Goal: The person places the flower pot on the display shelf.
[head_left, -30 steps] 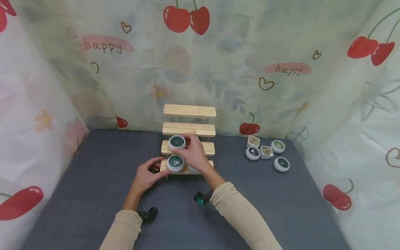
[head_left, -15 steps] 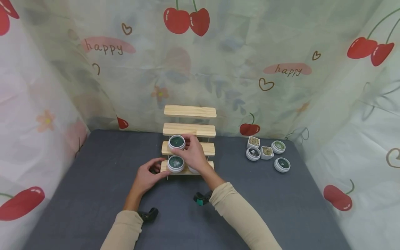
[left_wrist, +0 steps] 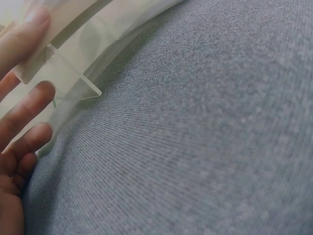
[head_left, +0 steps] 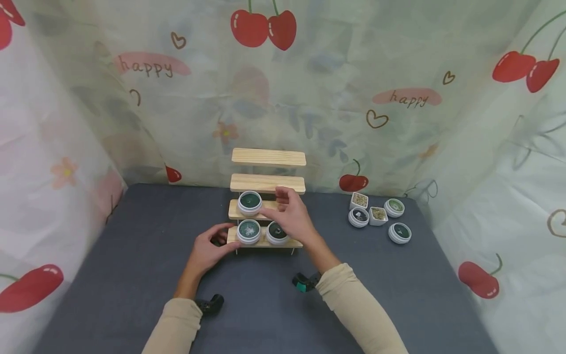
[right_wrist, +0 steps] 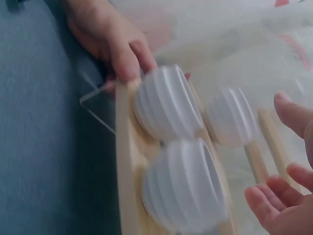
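A stepped wooden stand [head_left: 268,183] with several narrow shelves stands at the back middle of the table. My left hand [head_left: 211,248] grips the left end of its lowest shelf, thumb in front and fingers behind. Two white ribbed round pots with dark green insides sit side by side there: a left pot [head_left: 248,241] and a right pot [head_left: 277,241]. On the shelf above, at its left, rests another ribbed pot [right_wrist: 232,117]. Just right of that upper pot, my right hand [head_left: 294,216] holds nothing, thumb and fingers spread apart. It partly covers the front right pot in the head view.
On the table's right side stand more small pots: a square one [head_left: 377,221] with grainy contents, a similar square pot [head_left: 352,202], and round ones [head_left: 400,240]. A patterned cloth [head_left: 283,108] hangs directly behind the stand. The table [head_left: 119,275] is dark grey.
My right hand has let go of the upper pot and moved right, uncovering most of the front right pot. The upper pot stays on its shelf, and my left hand keeps its hold.
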The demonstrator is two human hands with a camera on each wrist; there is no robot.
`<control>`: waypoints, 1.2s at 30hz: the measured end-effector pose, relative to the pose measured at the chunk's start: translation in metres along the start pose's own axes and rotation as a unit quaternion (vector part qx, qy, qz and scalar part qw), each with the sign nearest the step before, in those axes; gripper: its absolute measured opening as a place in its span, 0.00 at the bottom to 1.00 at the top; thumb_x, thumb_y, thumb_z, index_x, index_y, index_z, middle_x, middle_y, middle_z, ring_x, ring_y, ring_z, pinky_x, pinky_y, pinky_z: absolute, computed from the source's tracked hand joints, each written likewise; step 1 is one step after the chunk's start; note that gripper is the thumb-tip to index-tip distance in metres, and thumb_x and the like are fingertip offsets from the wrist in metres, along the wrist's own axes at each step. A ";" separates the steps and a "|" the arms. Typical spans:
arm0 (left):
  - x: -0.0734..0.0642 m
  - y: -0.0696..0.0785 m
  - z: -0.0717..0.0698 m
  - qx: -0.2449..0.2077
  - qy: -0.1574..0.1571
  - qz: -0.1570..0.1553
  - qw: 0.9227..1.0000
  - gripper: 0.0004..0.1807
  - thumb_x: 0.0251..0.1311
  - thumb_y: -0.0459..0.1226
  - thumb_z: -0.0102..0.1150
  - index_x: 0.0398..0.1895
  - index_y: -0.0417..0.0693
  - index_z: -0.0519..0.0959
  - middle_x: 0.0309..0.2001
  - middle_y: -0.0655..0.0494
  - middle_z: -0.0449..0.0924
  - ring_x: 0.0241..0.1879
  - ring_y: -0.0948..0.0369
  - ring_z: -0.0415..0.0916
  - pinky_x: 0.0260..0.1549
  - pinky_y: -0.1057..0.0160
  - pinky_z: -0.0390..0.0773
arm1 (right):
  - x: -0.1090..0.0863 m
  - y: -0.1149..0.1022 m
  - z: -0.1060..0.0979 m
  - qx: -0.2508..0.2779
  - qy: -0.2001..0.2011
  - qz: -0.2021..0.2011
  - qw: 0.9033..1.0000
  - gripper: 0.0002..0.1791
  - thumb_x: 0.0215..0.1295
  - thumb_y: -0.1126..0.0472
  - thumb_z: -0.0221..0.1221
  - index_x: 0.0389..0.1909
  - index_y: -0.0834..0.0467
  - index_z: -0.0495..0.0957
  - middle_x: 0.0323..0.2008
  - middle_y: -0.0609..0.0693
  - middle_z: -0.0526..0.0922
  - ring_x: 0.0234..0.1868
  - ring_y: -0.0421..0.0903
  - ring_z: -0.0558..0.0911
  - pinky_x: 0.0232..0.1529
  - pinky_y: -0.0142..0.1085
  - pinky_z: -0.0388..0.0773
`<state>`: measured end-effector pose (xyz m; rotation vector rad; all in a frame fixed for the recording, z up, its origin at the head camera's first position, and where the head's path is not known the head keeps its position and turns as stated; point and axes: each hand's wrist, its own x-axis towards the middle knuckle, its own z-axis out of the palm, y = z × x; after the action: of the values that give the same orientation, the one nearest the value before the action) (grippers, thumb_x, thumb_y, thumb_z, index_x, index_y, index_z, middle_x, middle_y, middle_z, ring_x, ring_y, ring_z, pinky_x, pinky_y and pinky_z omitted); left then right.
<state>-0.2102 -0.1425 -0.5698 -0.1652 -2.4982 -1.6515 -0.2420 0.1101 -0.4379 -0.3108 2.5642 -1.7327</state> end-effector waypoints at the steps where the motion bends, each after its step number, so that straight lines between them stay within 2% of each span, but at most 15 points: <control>1: 0.000 0.000 -0.001 0.000 -0.001 -0.001 1.000 0.31 0.47 0.48 0.82 0.57 0.60 0.83 0.37 0.53 0.84 0.37 0.57 0.78 0.38 0.67 0.75 | -0.002 0.001 -0.005 -0.002 0.002 -0.004 1.000 0.42 0.59 0.53 0.74 0.70 0.60 0.65 0.67 0.56 0.72 0.68 0.56 0.75 0.67 0.49 0.73; 8: 0.001 -0.001 0.000 0.005 -0.005 -0.003 1.000 0.31 0.47 0.49 0.81 0.58 0.61 0.82 0.38 0.53 0.83 0.38 0.59 0.78 0.38 0.67 0.75 | -0.012 0.010 -0.043 -0.015 0.012 -0.016 1.000 0.41 0.61 0.51 0.72 0.71 0.57 0.65 0.68 0.56 0.68 0.69 0.57 0.71 0.69 0.52 0.71; 11: 0.002 -0.001 0.000 0.003 -0.001 0.000 1.000 0.31 0.47 0.48 0.82 0.57 0.61 0.82 0.37 0.53 0.83 0.37 0.58 0.78 0.38 0.67 0.75 | -0.016 0.019 -0.057 -0.039 0.025 -0.016 0.999 0.42 0.61 0.50 0.72 0.71 0.59 0.65 0.69 0.57 0.67 0.70 0.57 0.71 0.69 0.52 0.71; 18: 0.001 0.000 0.000 0.010 -0.002 0.005 1.000 0.31 0.47 0.48 0.82 0.57 0.60 0.82 0.37 0.53 0.83 0.37 0.59 0.78 0.37 0.68 0.75 | -0.023 0.049 -0.088 -0.083 0.077 -0.014 0.993 0.44 0.60 0.50 0.73 0.72 0.61 0.64 0.68 0.61 0.66 0.71 0.60 0.69 0.68 0.55 0.70; 22: 0.000 -0.001 0.001 0.010 -0.002 0.002 1.000 0.30 0.47 0.48 0.82 0.57 0.60 0.82 0.37 0.53 0.83 0.36 0.59 0.78 0.37 0.68 0.75 | -0.027 0.068 -0.105 -0.101 0.100 0.001 0.990 0.44 0.61 0.49 0.72 0.72 0.61 0.64 0.69 0.62 0.65 0.72 0.61 0.67 0.69 0.58 0.68; 32: -0.001 0.002 0.002 0.006 -0.001 0.000 1.000 0.31 0.47 0.48 0.82 0.57 0.60 0.82 0.38 0.53 0.83 0.36 0.60 0.78 0.37 0.68 0.75 | -0.034 0.108 -0.131 -0.156 0.184 0.033 0.970 0.46 0.58 0.52 0.74 0.71 0.66 0.64 0.66 0.67 0.68 0.69 0.64 0.68 0.69 0.57 0.64; 36: 0.000 0.002 0.001 0.005 -0.002 -0.001 1.000 0.31 0.47 0.47 0.82 0.57 0.59 0.83 0.38 0.53 0.83 0.36 0.61 0.78 0.37 0.68 0.76 | -0.037 0.122 -0.138 -0.169 0.217 0.067 0.959 0.50 0.56 0.49 0.75 0.73 0.65 0.62 0.66 0.67 0.66 0.69 0.64 0.65 0.70 0.57 0.62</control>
<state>-0.2099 -0.1407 -0.5679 -0.1660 -2.5097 -1.6397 -0.2428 0.2875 -0.5012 0.2699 3.1002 -1.4403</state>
